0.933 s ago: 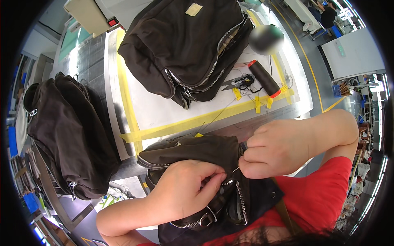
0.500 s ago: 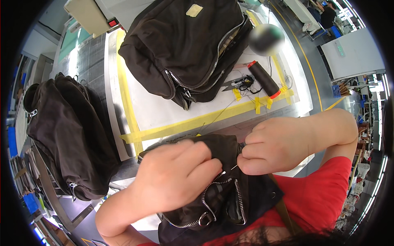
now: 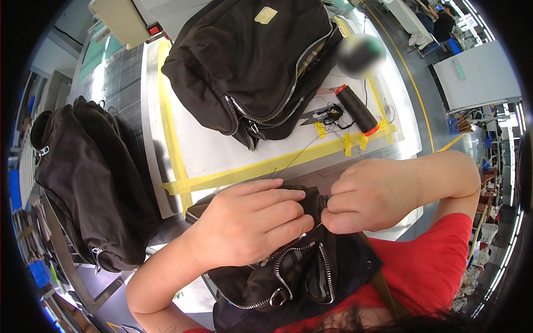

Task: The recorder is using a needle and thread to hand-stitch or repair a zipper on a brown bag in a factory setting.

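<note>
A dark fabric bag with silver zippers sits close to me on a navy cloth. My left hand covers its upper part, fingers bent over the fabric and gripping it, thumb hidden. Just right of it, my right hand is closed in a pinch on a thin needle at the bag's seam. Beyond my hands, a black thread spool with red ends, scissors and tangled thread lie on white paper edged with yellow tape.
A large dark bag lies at the back, another on the left. A beige machine part stands behind. A blurred round object sits by the spool. Rightward are an aisle, a white cabinet and a person farther off.
My left hand has moved up over the bag's top, its fingers going from a pinch to lying bent across the fabric. My right hand has shifted slightly but stays pinched.
</note>
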